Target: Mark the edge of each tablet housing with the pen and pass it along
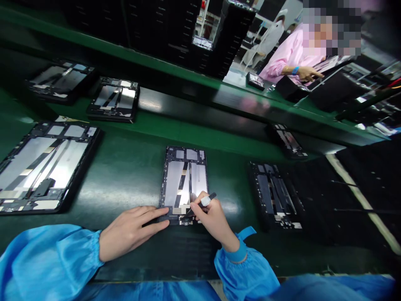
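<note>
An opened tablet (183, 179) lies on the green bench, its silver inner plate and dark ribbon cables showing. My left hand (131, 228) is open, fingers stretched, with the fingertips resting on the tablet's lower left corner. In my right hand (211, 215) a slim black pointed tool (213, 195) with white tape around it is held like a pen. Its tip reaches the connectors along the tablet's lower edge. Whether the tool is a spudger or tweezers I cannot tell.
More opened tablets lie to the left (46, 163) and right (275, 196); several others sit farther back. A green raised shelf (175, 67) carries stacked black trays (150, 25). Across it, a person in pink (288, 54) handles a device.
</note>
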{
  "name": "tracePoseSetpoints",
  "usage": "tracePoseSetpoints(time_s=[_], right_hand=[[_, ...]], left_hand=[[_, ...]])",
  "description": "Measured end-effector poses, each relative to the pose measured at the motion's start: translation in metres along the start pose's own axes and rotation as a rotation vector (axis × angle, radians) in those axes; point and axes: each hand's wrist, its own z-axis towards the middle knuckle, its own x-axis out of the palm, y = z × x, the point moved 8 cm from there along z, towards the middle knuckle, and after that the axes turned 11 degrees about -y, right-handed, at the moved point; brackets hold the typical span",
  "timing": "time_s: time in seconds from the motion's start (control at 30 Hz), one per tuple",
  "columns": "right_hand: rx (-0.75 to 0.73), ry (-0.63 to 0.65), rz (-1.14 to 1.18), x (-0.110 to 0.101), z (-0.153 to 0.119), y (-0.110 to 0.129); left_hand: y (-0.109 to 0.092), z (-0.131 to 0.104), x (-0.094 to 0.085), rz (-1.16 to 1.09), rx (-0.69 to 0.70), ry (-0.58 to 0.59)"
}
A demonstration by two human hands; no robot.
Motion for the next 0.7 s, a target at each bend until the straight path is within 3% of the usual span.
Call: tracePoseSetpoints(time_s=[0.1, 0.17, 0.27, 0.33, 0.43, 0.57, 0.63, 0.7], right_hand=[[0.014, -0.075, 0.094, -0.004, 0.0, -0.006], [0.002, -0.231, 0.163, -0.017, 0.001, -0.01], [-0.033, -0.53, 0.246, -0.043, -0.003, -0.02], [-0.045, -0.651, 0.277, -0.054, -0.005, -0.029], [-0.038, -0.687, 0.269, -0.057, -0.003, -0.04], [-0.011, -0.612, 0.2, -0.049, 0.006, -0.048], [0.011, -0.563, 0.159, -0.045, 0.011, -0.051], [0.034, -0.51, 0.131, -0.04, 0.017, -0.057]], left_hand=[[0.001, 0.008, -0.008, -0.027, 0.039, -0.056], [-0.006, 0.014, -0.007, -0.025, 0.099, -0.071], [-0.01, 0.027, 0.012, 0.053, 0.151, 0.022], [0.004, 0.045, 0.035, 0.109, 0.109, 0.122], [0.056, 0.092, 0.068, 0.196, -0.011, 0.183], [0.156, 0.169, 0.091, 0.322, -0.211, 0.127], [0.202, 0.195, 0.082, 0.355, -0.297, 0.081], [0.245, 0.2, 0.05, 0.399, -0.404, 0.006]])
